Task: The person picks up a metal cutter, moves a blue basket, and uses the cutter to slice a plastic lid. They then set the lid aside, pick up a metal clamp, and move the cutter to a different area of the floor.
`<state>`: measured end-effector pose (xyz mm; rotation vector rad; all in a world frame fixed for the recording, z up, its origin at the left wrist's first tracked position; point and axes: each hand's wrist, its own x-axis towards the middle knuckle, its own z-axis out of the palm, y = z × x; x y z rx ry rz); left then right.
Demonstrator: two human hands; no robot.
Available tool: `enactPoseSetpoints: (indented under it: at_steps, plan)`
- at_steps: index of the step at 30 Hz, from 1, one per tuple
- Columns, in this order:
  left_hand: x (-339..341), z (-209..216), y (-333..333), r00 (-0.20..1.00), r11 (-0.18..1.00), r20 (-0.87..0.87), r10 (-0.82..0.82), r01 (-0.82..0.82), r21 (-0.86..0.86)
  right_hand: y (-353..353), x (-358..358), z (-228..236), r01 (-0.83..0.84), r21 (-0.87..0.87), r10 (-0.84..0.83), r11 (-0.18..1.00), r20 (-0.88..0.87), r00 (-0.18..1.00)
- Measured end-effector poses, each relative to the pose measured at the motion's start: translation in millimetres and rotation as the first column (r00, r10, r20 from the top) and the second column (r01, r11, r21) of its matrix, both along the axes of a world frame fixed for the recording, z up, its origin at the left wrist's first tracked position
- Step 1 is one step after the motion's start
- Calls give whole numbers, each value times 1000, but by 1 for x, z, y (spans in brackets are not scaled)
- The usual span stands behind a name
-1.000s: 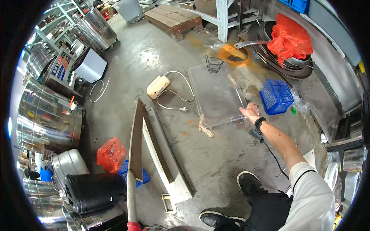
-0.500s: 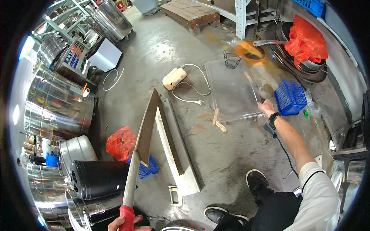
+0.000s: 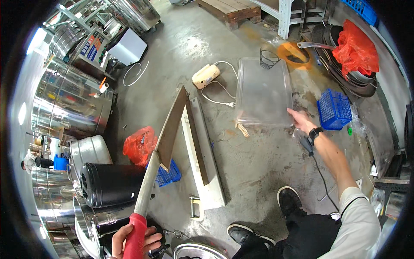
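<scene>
Left hand (image 3: 120,240) around red handle (image 3: 136,233) shows more than before.

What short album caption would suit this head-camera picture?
Left fingers grip the red handle of a long metal-bladed tool; right fingers at the edge of a translucent rectangular plastic lid.

the red grip (image 3: 137,233) covers part of the left hand (image 3: 120,240); the lower edge cuts off both, and the basin (image 3: 196,245). whether the right hand's (image 3: 304,122) fingers reach under the sheet (image 3: 264,95) cannot be told. the blade (image 3: 173,127) partly hides a basket (image 3: 169,175). the top edge crops the pallet (image 3: 228,9).
</scene>
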<state>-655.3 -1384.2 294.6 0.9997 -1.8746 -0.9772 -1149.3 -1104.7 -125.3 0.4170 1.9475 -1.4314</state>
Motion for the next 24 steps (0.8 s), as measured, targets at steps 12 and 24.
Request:
enactPoseSetpoints:
  at_steps: [12,24]
  plan:
    - [-5,13,10,998,989,-17,-63,64,135,-21,84,140,-5,-717,90,697,81,993]
    - [0,14,6,994,985,-8,-106,106,140,107,132,183,-412,-532,467,740,-35,883]
